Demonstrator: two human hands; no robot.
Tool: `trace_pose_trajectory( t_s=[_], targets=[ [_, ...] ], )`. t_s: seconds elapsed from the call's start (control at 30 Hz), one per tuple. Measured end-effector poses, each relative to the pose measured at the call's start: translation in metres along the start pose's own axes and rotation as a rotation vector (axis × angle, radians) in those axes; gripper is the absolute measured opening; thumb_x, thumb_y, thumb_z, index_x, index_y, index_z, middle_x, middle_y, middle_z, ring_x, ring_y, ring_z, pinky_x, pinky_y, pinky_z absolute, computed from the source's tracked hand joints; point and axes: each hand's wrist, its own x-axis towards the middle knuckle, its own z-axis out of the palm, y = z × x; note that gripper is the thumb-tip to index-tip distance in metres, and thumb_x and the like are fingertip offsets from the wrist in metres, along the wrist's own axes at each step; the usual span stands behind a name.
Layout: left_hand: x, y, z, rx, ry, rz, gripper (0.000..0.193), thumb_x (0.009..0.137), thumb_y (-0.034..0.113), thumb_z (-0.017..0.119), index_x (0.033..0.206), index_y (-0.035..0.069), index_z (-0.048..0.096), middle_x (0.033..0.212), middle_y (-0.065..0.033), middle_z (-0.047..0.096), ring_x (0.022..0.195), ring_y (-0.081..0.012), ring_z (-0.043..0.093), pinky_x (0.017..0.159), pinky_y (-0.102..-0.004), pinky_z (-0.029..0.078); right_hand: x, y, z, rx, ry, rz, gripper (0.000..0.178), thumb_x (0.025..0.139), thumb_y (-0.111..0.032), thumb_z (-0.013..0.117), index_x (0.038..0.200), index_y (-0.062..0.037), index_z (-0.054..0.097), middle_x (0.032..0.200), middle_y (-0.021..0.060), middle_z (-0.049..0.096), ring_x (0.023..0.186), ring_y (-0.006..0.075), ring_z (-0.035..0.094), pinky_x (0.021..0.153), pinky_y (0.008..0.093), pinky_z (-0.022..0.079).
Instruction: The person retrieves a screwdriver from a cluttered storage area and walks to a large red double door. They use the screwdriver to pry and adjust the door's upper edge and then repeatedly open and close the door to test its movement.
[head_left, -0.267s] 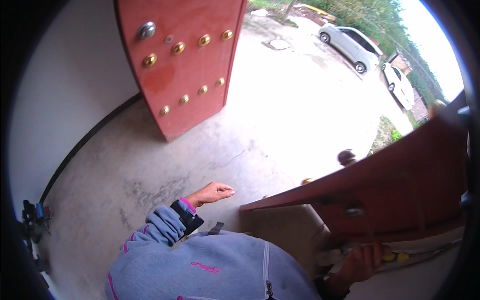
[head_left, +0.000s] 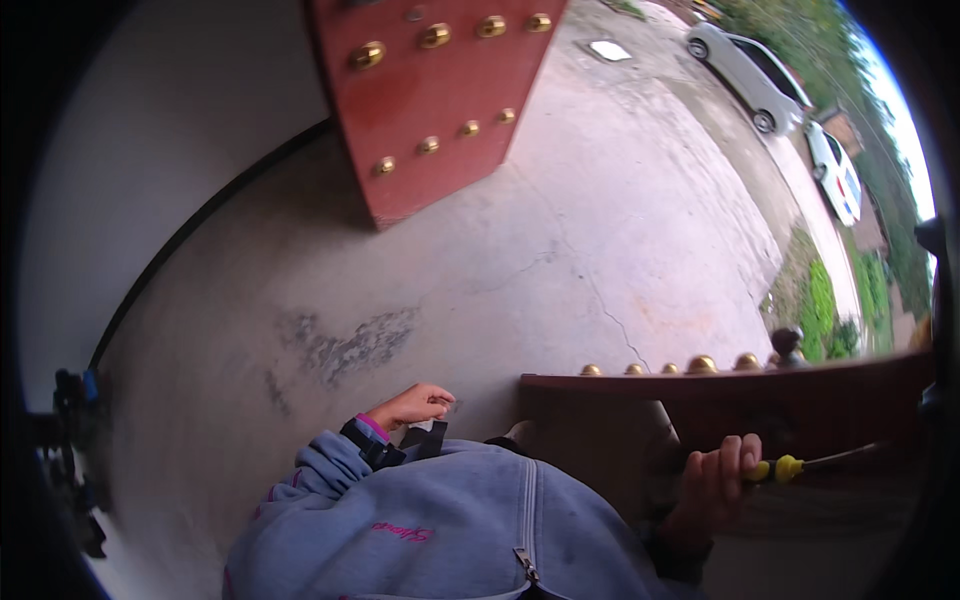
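Observation:
In my right hand (head_left: 718, 482) is a screwdriver (head_left: 785, 468) with a yellow and black handle, gripped with the fingers wrapped round it. Its thin metal shaft points to the right, in front of the shaded inner side of a red door leaf (head_left: 840, 382). A row of gold studs and a dark knob (head_left: 787, 341) stand out from that leaf's other face. My left hand (head_left: 415, 404) hangs in front of my body, its fingers loosely bent and nothing visible in them. A dark strap (head_left: 432, 440) with a pale patch lies just beside it.
Another red door leaf (head_left: 430, 110) with gold studs stands ajar at the upper left, near a pale wall (head_left: 170, 130). Cracked concrete floor (head_left: 480, 290) runs outside, where two light cars (head_left: 750, 75) are parked by greenery. Dark, blurred objects (head_left: 75, 450) sit at the far left edge.
The view has tilted, so the far door leaf and cars sit higher and further right. My right hand has risen with the screwdriver. My left fingers have bent more.

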Motion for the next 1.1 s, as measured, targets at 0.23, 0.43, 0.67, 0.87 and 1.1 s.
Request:
trace_pose_trajectory(
  t_s=[0.23, 0.43, 0.67, 0.87, 1.1],
  targets=[
    [-0.046, -0.064, -0.063, -0.164, 0.105, -0.060, 0.040, 0.084, 0.003, 0.059, 0.125, 0.001, 0.058, 0.112, -0.0098, 0.063, 0.097, -0.0127, 0.060, 0.078, -0.0245, 0.049, 0.097, 0.110, 0.027, -0.049, 0.053, 0.190, 0.027, 0.090, -0.012, 0.064, 0.107, -0.0073, 0.043, 0.080, 0.0031, 0.045, 0.066, 0.0112, 0.040, 0.057, 0.0258, 0.033],
    [-0.055, -0.044, -0.116, -0.260, 0.375, 0.066, 0.037, 0.088, 0.006, 0.057, 0.124, -0.001, 0.056, 0.110, -0.0110, 0.063, 0.094, -0.0149, 0.064, 0.077, -0.0270, 0.051, 0.187, 0.174, -0.001, -0.130, -0.036, 0.381, 0.024, 0.098, -0.031, 0.052, 0.088, -0.0123, 0.041, 0.071, -0.0029, 0.033, 0.062, 0.0095, 0.033, 0.054, 0.0253, 0.028],
    [-0.092, -0.004, -0.172, -0.355, 1.011, 0.211, 0.027, 0.086, 0.020, 0.071, 0.071, 0.003, 0.056, 0.063, -0.0025, 0.059, 0.051, -0.0089, 0.057, 0.047, -0.0251, 0.046, 0.284, 0.286, -0.026, -0.820, -0.278, 0.487, 0.034, 0.101, -0.026, 0.048, 0.087, 0.0001, 0.063, 0.084, 0.0067, 0.063, 0.071, 0.0123, 0.055, 0.064, 0.0268, 0.044],
    [-0.122, -0.039, -0.257, -0.650, 0.896, 0.450, 0.066, 0.091, 0.005, 0.060, 0.147, -0.001, 0.024, 0.120, -0.0181, 0.061, 0.113, -0.0196, 0.058, 0.100, -0.0340, 0.045, 0.348, 0.421, 0.006, -1.122, -0.593, 0.788, 0.026, 0.097, -0.016, 0.056, 0.114, 0.0011, 0.064, 0.102, 0.0083, 0.068, 0.090, 0.0165, 0.066, 0.073, 0.0290, 0.053],
    [-0.179, -0.068, -0.428, -0.670, 0.779, 0.259, 0.039, 0.090, 0.010, 0.064, 0.124, -0.005, 0.050, 0.112, -0.0155, 0.065, 0.103, -0.0192, 0.063, 0.089, -0.0310, 0.050, 0.419, 0.569, 0.109, -1.015, -0.712, 0.882, 0.028, 0.094, -0.017, 0.061, 0.117, -0.0013, 0.064, 0.091, 0.0071, 0.069, 0.084, 0.0115, 0.062, 0.076, 0.0280, 0.050]
  ],
)
